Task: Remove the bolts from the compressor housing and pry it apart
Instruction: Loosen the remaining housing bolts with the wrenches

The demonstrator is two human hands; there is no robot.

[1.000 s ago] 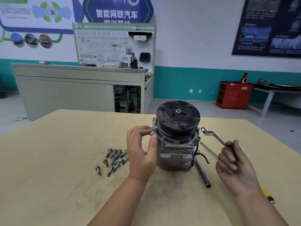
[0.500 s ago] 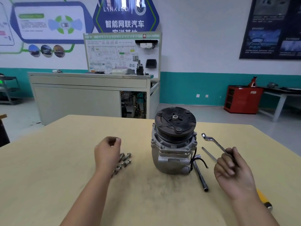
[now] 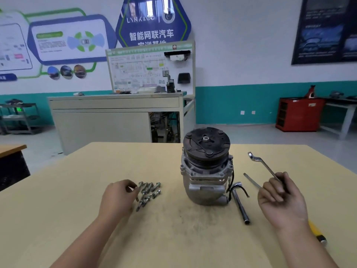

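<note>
1. Our left hand (image 3: 121, 194) sits at the near edge of the loose bolts (image 3: 149, 192). Its fingertips pinch what looks like one bolt (image 3: 136, 196). We should lay it flat among the rest so it cannot roll.
2. Our right hand (image 3: 282, 198) grips the wrench (image 3: 260, 165) by its handle, ring end pointing away from us.
3. The compressor (image 3: 205, 171) stands upright on the table (image 3: 77, 190) between our hands, nearer the right. We would check its rim for leftover bolts before prying.
4. A screwdriver (image 3: 251, 180) lies under the right hand.
5. No tray or box holds the bolts; they lie bare beside the left hand.
</note>
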